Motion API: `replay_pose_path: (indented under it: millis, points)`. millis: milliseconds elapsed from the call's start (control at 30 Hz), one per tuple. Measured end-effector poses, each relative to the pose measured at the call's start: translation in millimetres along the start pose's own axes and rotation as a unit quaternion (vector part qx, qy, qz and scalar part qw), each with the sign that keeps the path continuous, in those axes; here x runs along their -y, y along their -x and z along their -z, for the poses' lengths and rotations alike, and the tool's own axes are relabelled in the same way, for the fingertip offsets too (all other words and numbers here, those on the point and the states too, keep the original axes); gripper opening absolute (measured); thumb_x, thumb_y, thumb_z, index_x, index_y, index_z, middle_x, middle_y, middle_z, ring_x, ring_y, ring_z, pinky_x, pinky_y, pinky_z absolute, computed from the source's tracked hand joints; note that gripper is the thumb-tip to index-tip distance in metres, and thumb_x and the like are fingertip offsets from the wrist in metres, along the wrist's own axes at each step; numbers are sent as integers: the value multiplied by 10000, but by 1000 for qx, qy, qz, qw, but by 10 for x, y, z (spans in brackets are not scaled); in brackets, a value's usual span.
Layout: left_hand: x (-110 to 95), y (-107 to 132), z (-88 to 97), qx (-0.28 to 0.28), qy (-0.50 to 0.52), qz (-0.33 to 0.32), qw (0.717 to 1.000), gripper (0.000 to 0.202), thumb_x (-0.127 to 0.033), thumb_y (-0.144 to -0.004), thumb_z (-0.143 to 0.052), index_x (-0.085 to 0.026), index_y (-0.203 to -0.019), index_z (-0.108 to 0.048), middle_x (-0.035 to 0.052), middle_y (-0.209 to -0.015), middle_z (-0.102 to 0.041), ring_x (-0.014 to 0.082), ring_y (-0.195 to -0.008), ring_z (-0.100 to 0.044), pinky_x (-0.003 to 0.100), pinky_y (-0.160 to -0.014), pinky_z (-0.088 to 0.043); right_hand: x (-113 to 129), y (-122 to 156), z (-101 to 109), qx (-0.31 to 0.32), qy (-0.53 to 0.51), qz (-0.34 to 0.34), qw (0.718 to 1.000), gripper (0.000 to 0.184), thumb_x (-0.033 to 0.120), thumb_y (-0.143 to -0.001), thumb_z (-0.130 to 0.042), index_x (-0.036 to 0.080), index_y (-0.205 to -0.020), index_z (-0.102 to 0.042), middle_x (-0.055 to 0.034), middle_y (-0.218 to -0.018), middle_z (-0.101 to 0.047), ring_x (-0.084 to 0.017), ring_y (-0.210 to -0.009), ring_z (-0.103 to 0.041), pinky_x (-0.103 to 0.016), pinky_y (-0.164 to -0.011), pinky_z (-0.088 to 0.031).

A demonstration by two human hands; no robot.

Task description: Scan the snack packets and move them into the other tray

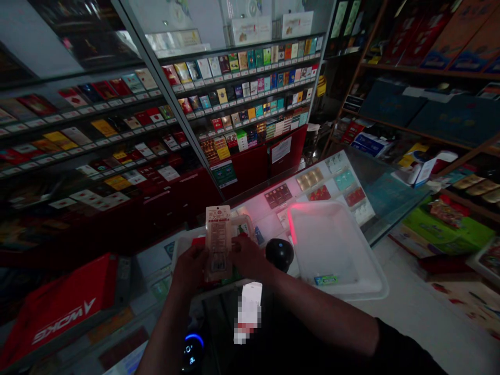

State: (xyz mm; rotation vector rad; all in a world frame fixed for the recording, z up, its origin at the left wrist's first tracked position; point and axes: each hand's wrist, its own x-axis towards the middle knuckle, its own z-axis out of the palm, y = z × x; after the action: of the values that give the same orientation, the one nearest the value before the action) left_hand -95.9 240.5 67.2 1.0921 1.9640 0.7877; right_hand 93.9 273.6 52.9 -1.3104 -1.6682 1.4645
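Note:
A small packaged item on a pale card (217, 240) stands upright between my two hands above the glass counter. My left hand (190, 269) grips its left edge with curled fingers. My right hand (249, 257) pinches its right edge. Just right of my right hand sits a black round barcode scanner (279, 253) casting red light. Under my hands lies a shallow white tray (180, 245) with red items in it, mostly hidden.
A larger white plastic tray (363, 271) holding one small green packet (325, 279) rests at the right on the glass counter (385, 200). Cigarette shelves (250, 88) fill the wall behind. A red box (58, 307) lies at the left. A device with a blue light (192, 349) sits below.

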Motion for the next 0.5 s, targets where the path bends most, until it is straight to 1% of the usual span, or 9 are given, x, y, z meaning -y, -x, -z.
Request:
replay_pose_path:
  millis: [100, 167, 267, 333, 400, 500]
  points:
    - [82, 41, 105, -34, 2, 26, 999, 381, -464, -721, -589, -157, -910, -710, 52, -835, -762, 225, -762, -683, 268, -642, -504, -41, 43, -139, 39, -16, -23, 999, 289, 166, -756, -598, 187, -1029, -690, -43, -944, -723, -179, -853, -656, -264, -721, -466]
    - [158, 31, 165, -54, -11, 34, 998, 381, -466, -720, -576, -161, -908, -705, 56, -840, -761, 228, -774, -687, 267, -640, -503, -65, 68, -189, 41, -2, -31, 999, 262, 179, -756, -607, 179, -1007, -680, -46, -939, -716, -179, -859, -654, -258, -707, -456]
    - [308, -24, 241, -71, -55, 43, 995, 395, -482, -735, -553, -164, -912, -704, 58, -835, -756, 228, -775, -685, 262, -624, -486, -73, 98, -213, 46, 39, -21, 998, 111, 187, -751, -610, 168, -855, -645, -25, -833, -679, -157, -779, -622, -239, -645, -408]
    - [418, -70, 273, -73, -81, 44, 993, 388, -488, -740, -541, -168, -885, -704, 57, -813, -749, 225, -757, -680, 260, -610, -474, -71, 110, -216, 53, 49, -11, 997, 25, 175, -747, -603, 171, -772, -602, -5, -752, -639, -138, -720, -589, -228, -607, -373]
    - [519, -111, 285, -69, -97, 44, 992, 373, -489, -739, -536, -175, -853, -702, 53, -784, -741, 221, -729, -674, 259, -595, -464, -75, 116, -216, 53, 47, -6, 997, 27, 167, -745, -603, 174, -754, -578, 4, -722, -616, -128, -694, -572, -222, -588, -355]
    - [621, -151, 267, -58, -115, 52, 990, 363, -493, -744, -527, -186, -835, -697, 48, -754, -733, 219, -692, -667, 262, -575, -446, -86, 126, -211, 46, 42, -1, 998, 38, 174, -757, -601, 174, -745, -564, -4, -734, -621, -129, -696, -573, -222, -586, -355]
